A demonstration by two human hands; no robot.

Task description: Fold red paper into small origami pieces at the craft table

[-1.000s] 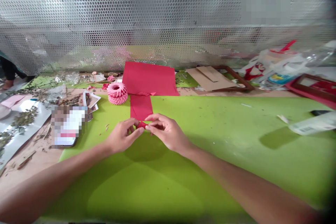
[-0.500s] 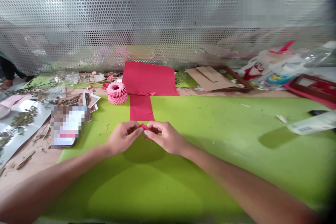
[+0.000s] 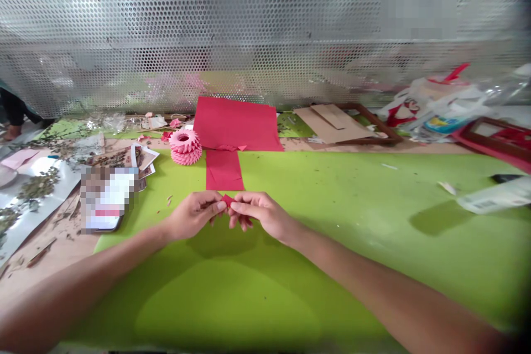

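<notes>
A small folded piece of red paper (image 3: 227,200) is pinched between my two hands above the green mat (image 3: 315,287). My left hand (image 3: 194,213) grips its left side between thumb and fingers. On the other side, my right hand (image 3: 263,213) holds it by thumb and forefinger, with the lower fingers hanging loose. Just beyond the hands lies a red paper strip (image 3: 224,170), and behind that a large red sheet (image 3: 236,123). A pink ring of interlocked folded paper (image 3: 186,147) stands to the left of the strip.
A phone (image 3: 108,199) with a blurred screen lies at the left, near small photos (image 3: 145,157) and dried plant bits (image 3: 39,185). Brown card (image 3: 336,124) and a wooden frame (image 3: 373,121) are at the back. A plastic bag (image 3: 431,105) and a pale bottle (image 3: 495,194) stand at right.
The small red paper has turned and shows more of its face between my fingertips. My right hand's lower fingers have spread downward. The other things stay in place.
</notes>
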